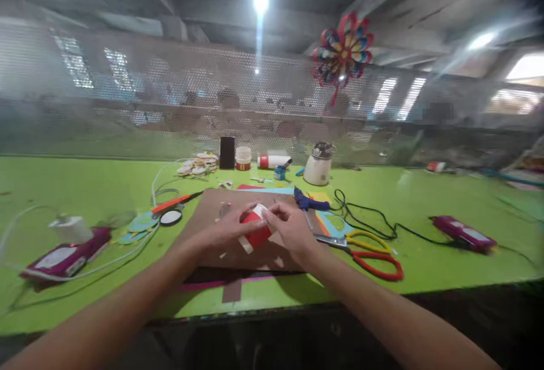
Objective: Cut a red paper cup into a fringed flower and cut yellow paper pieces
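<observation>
Both my hands meet over a brown board [212, 205] on the green table [425, 200]. My left hand [232, 228] and my right hand [291, 231] are both closed on a small red and white paper piece [256, 233], fingers pinching its top edge. The piece is held just above the board. Red and yellow scissors [368, 251] lie right beside my right wrist.
A blue glue gun [310, 203] with a black cord lies behind my right hand. Magenta packets [63, 256] [463, 233] lie left and right. An orange cutter [174, 203], paper circles, a white jar [318, 167], a black phone [226, 152] and a hanging pinwheel [342, 52] stand farther back.
</observation>
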{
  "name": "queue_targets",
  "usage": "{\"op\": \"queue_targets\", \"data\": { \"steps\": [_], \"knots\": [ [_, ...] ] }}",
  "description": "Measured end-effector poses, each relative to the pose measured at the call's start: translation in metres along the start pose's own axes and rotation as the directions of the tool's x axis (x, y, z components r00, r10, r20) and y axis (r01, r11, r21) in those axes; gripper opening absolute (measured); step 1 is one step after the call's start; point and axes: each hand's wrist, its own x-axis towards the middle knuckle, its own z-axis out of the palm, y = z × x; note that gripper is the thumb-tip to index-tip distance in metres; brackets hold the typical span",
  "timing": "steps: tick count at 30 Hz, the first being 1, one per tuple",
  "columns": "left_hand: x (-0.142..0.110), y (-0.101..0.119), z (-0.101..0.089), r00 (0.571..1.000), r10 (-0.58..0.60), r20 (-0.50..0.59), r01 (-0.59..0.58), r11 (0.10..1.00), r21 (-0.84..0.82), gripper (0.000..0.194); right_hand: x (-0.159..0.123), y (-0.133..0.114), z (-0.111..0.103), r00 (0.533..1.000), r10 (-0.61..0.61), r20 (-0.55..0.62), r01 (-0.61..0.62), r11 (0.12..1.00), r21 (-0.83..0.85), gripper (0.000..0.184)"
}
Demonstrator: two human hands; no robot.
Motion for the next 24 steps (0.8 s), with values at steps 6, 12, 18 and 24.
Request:
{"op": "queue_targets", "data": {
  "steps": [6, 12, 18, 24],
  "knots": [
    [0.015, 0.004, 0.000, 0.990, 0.083, -0.110, -0.082, 0.997, 0.017, 0.062, -0.017, 0.007, -0.044, 0.999, -0.050, -0.019, 0.046, 0.988, -0.150, 0.025],
    [0.022, 0.005, -0.058, 0.967, -0.003, -0.253, -0.094, 0.924, -0.371, 0.035, -0.072, 0.055, -0.151, 0.993, 0.077, 0.086, -0.024, 0.868, -0.497, 0.026],
    [0.021, 0.003, -0.091, 0.887, 0.016, -0.462, -0.279, 0.815, -0.507, 0.024, -0.091, 0.095, -0.201, 0.938, 0.258, 0.231, -0.037, 0.738, -0.673, 0.053],
    [0.027, -0.011, -0.099, 0.826, -0.035, -0.562, -0.337, 0.769, -0.543, 0.030, -0.080, 0.102, -0.188, 0.911, 0.297, 0.285, 0.005, 0.685, -0.729, 0.056]
  ]
}}
